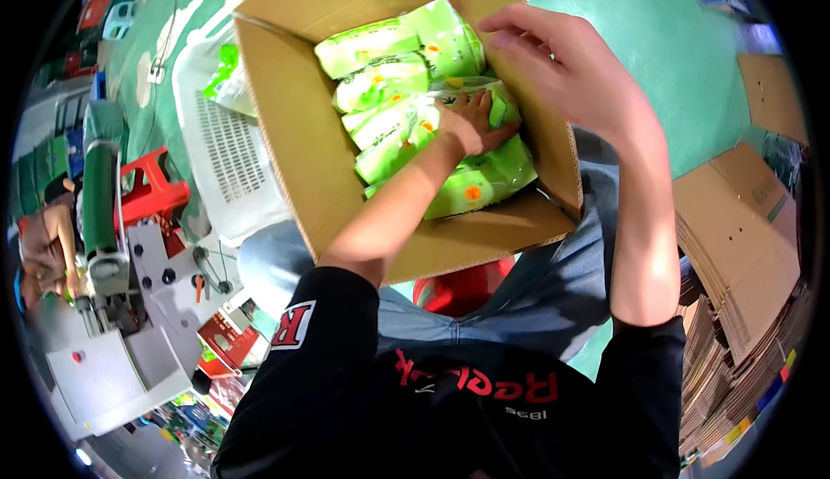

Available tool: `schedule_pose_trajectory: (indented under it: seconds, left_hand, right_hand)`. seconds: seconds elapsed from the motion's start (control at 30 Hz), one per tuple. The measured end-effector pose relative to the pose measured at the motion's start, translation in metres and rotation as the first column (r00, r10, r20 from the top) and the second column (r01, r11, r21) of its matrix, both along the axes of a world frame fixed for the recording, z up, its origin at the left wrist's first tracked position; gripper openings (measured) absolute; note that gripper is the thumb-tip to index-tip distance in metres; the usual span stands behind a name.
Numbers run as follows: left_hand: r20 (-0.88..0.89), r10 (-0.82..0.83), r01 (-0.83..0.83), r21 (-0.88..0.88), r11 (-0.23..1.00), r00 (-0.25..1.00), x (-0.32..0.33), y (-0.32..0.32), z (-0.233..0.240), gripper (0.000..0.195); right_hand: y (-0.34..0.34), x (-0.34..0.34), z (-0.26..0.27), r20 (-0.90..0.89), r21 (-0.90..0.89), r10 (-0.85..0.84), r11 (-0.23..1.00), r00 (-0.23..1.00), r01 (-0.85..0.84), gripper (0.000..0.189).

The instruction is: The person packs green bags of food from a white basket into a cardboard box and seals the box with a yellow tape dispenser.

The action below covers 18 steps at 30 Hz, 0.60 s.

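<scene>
An open cardboard box (279, 122) stands in front of me between my knees. Inside it lie several green and white plastic packs (382, 83), side by side in rows. My left hand (470, 122) reaches into the box and presses on the packs near its right side, fingers spread; whether it grips one cannot be told. Above the box's right wall hangs my right hand (538, 57), slightly blurred, its fingers loosely bent and nothing visible in it.
Left of the box is a white plastic basket (227, 148) with a green and white pack (232, 83). Further left are a red stool (152, 187), a machine (107, 265) and another person (52, 239). Flattened cardboard boxes (739, 239) are stacked at right.
</scene>
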State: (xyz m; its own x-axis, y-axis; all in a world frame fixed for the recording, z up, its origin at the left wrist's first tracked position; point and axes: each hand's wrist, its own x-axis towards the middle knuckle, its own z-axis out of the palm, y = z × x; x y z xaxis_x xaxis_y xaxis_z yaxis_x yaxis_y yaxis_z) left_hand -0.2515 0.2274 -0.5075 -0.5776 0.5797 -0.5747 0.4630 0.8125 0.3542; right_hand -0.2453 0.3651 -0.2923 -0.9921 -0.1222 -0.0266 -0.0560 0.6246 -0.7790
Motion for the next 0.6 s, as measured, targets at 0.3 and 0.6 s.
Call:
schedule_pose_trajectory:
  seconds: [0.3,0.6]
  left_hand:
    - [0.132,-0.030,-0.002,0.236,0.972,0.991,-0.067,-0.109,0.147,0.062]
    - [0.238,0.898,-0.890,0.368,0.270,0.370,-0.173,-0.459,0.014,0.044]
  right_hand:
    - [-0.060,-0.053,-0.180,0.206,0.566,0.097,0.800,0.974,-0.199,0.040]
    - [-0.111,-0.002,-0.218,0.521,0.608,0.069,0.669,0.850,-0.427,0.090]
